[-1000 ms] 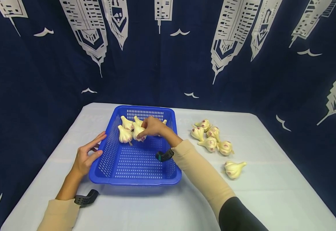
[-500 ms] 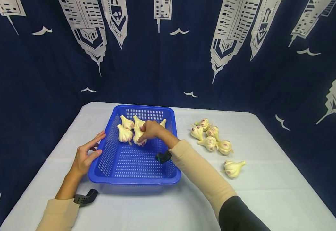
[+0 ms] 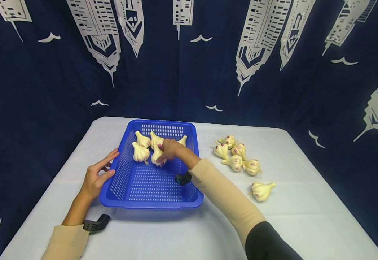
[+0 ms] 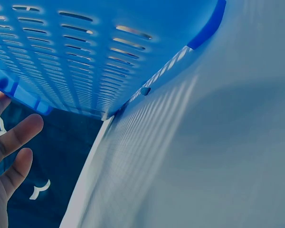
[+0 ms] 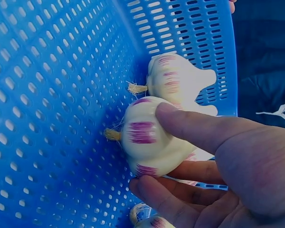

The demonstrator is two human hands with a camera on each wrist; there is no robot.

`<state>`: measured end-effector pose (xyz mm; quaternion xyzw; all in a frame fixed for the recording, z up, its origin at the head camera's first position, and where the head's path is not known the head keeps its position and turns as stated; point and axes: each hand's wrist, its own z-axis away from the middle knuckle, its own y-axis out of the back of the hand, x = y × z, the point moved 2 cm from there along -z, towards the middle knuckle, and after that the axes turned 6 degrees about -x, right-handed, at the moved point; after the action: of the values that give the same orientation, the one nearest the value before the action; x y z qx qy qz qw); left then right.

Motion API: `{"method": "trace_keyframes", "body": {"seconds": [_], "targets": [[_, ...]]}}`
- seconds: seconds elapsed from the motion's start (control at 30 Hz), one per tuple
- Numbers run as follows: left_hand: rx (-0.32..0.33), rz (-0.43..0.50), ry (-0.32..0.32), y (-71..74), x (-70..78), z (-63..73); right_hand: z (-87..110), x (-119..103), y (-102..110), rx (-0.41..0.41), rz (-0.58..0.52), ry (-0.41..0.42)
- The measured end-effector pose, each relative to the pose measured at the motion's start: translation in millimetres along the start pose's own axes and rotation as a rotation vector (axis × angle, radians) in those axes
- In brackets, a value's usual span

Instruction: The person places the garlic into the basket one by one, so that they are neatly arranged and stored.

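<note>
My right hand (image 3: 173, 148) is inside the blue plastic basket (image 3: 153, 205). Its thumb and fingers pinch a garlic bulb (image 5: 149, 137), which sits low with its roots towards the basket floor's near part. Beside it in the basket lie other garlic bulbs, among them one at the left (image 3: 140, 152) and one behind (image 3: 155, 139). Another bulb (image 3: 183, 140) is partly hidden behind my right hand. At the basket's left rim, my left hand (image 3: 95, 177) rests with fingers extended and spread; the left wrist view shows some fingers (image 4: 23, 130) standing off the wall.
On the white table (image 3: 293, 224), right of the basket, lies a cluster of several garlic bulbs (image 3: 235, 162). A single bulb (image 3: 262, 191) lies nearer, apart from them. A dark blue patterned curtain (image 3: 176, 83) hangs behind the table.
My right hand and the pinched garlic bulb have shifted slightly towards me within the basket. More of the bulb behind it now shows. The left hand stays at the rim.
</note>
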<state>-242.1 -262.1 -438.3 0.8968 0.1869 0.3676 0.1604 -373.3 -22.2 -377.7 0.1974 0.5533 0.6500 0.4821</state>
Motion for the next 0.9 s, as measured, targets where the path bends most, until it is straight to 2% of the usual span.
{"method": "trace_keyframes", "body": {"seconds": [0.37, 0.63, 0.9], "targets": [[0.003, 0.004, 0.004, -0.8, -0.2, -0.7, 1.5, -0.3, 0.4, 0.096, 0.011, -0.032], [-0.003, 0.001, 0.004, -0.5, -0.7, -0.2, 0.9, -0.3, -0.2, 0.115, -0.029, -0.051], [0.005, 0.018, -0.001, -0.9, -0.7, -0.5, 0.7, 0.3, -0.6, 0.128, -0.023, -0.044]]}}
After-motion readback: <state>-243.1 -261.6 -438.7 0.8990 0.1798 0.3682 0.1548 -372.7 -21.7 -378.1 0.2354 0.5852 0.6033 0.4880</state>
